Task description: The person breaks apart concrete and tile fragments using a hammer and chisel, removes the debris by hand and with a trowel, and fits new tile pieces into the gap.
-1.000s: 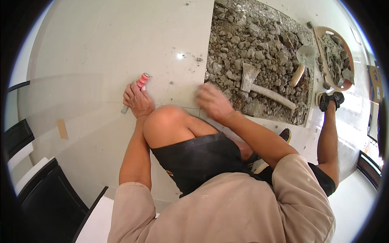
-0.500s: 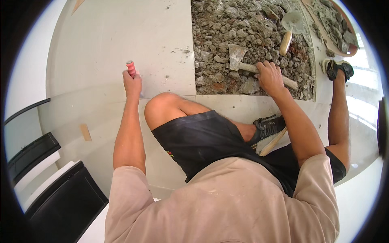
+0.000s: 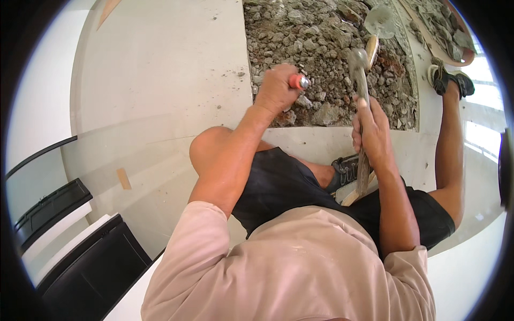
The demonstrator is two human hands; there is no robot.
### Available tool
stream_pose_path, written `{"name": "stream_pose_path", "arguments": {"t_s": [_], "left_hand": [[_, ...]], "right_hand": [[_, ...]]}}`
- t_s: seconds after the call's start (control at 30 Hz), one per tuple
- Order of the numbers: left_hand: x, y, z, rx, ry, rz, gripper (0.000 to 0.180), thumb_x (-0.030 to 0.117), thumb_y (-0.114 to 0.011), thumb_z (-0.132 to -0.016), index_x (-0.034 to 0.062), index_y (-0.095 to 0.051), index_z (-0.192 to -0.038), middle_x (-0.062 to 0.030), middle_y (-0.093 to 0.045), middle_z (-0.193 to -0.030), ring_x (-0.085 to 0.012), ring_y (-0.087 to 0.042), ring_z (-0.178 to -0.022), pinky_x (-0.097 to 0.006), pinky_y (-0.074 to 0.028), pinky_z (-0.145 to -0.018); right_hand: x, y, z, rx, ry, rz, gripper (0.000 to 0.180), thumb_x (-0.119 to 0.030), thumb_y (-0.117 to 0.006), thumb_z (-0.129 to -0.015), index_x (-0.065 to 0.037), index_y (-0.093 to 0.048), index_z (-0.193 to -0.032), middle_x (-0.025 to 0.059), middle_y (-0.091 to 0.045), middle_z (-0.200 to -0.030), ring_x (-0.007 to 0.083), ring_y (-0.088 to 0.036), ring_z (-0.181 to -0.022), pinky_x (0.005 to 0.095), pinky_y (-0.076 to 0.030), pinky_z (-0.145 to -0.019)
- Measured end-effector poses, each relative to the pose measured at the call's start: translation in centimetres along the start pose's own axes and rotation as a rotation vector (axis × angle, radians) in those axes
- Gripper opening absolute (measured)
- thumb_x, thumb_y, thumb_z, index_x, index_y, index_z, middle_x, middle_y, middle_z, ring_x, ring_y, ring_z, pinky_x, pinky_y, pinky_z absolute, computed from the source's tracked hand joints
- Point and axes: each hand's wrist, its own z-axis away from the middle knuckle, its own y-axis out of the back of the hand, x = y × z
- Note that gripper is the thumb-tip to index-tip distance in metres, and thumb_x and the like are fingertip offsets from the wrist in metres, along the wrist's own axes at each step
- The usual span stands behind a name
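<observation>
My left hand (image 3: pixel 276 90) is closed round a chisel with a red grip (image 3: pixel 299 82), its round metal end facing up. It is over the left part of a patch of broken rubble (image 3: pixel 294 32); the chisel's tip is hidden below the fist. In my right hand (image 3: pixel 372 131) a hammer with a wooden handle (image 3: pixel 362 88) is held upright, its grey metal head (image 3: pixel 357 59) raised over the rubble. Behind that head lies a trowel with a round grey blade (image 3: pixel 380 22) and a yellowish wooden handle (image 3: pixel 373 49).
A reddish-rimmed tub (image 3: pixel 468 56) of rubble stands at the far right. Pale floor tiles (image 3: pixel 160 64) border the rubble pit. Near my shoe (image 3: pixel 345 172) lies a wood-handled tool (image 3: pixel 350 198). Black panels (image 3: pixel 96 267) are at the lower left, near a small tan strip (image 3: pixel 123 178).
My left hand has carried the chisel rightward from over the tiles to the rubble. My right hand has lifted the hammer off the rubble and turned it upright.
</observation>
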Motion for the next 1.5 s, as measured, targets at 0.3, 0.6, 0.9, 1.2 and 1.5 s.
{"name": "stream_pose_path", "arguments": {"t_s": [0.3,0.6,0.9,1.2,1.5], "left_hand": [[-3.1,-1.4,-0.8,-0.056,-0.108,-0.151,0.028,0.002,-0.080,-0.070,0.0055,-0.062,-0.091,-0.0129,-0.064,-0.094,-0.0382,-0.062,-0.096,-0.048,-0.052,-0.081],[-3.9,-1.7,-1.3,-0.093,0.022,-0.107,0.018,0.014,-0.077,-0.077,0.0074,-0.062,-0.086,-0.0138,-0.067,-0.086,-0.0402,-0.065,-0.084,-0.048,-0.052,-0.073],[-5.8,-1.2,-2.1,-0.026,0.132,-0.016,0.014,0.013,-0.075,-0.072,0.0093,-0.062,-0.076,-0.0136,-0.067,-0.077,-0.0392,-0.064,-0.077,-0.047,-0.052,-0.068],[-5.1,-1.8,-2.7,-0.077,0.111,-0.128,0.015,0.015,-0.078,-0.074,0.0087,-0.065,-0.077,-0.0160,-0.068,-0.076,-0.0398,-0.066,-0.074,-0.046,-0.052,-0.065],[-4.3,-3.2,-4.4,-0.009,0.171,-0.036,0.013,0.015,-0.076,-0.077,0.0076,-0.065,-0.077,-0.0162,-0.068,-0.075,-0.0407,-0.066,-0.072,-0.048,-0.052,-0.065]], "right_hand": [[2.9,0.1,-0.2,-0.021,0.008,0.004,0.033,-0.029,-0.049,-0.110,-0.003,-0.057,-0.128,-0.0017,-0.049,-0.071,0.0065,-0.045,-0.048,0.0255,-0.037,-0.040],[-0.6,-1.0,-0.3,-0.414,-0.213,-0.605,0.040,-0.020,-0.060,-0.105,-0.004,-0.047,-0.140,0.0062,-0.058,-0.078,0.0120,-0.052,-0.047,0.0277,-0.044,-0.042],[-6.2,-4.7,-1.1,0.200,0.512,-0.420,0.030,-0.013,-0.047,-0.109,-0.003,-0.043,-0.138,0.0039,-0.058,-0.078,0.0118,-0.054,-0.055,0.0284,-0.049,-0.050],[-0.7,-5.9,-4.0,0.007,0.083,-0.035,0.022,-0.025,-0.046,-0.112,-0.004,-0.054,-0.108,0.0024,-0.055,-0.066,0.0113,-0.051,-0.045,0.0273,-0.041,-0.039],[6.6,-6.2,-6.0,0.182,0.398,0.244,0.018,-0.023,-0.051,-0.109,-0.006,-0.055,-0.110,0.0061,-0.057,-0.071,0.0149,-0.054,-0.049,0.0328,-0.049,-0.047]]}}
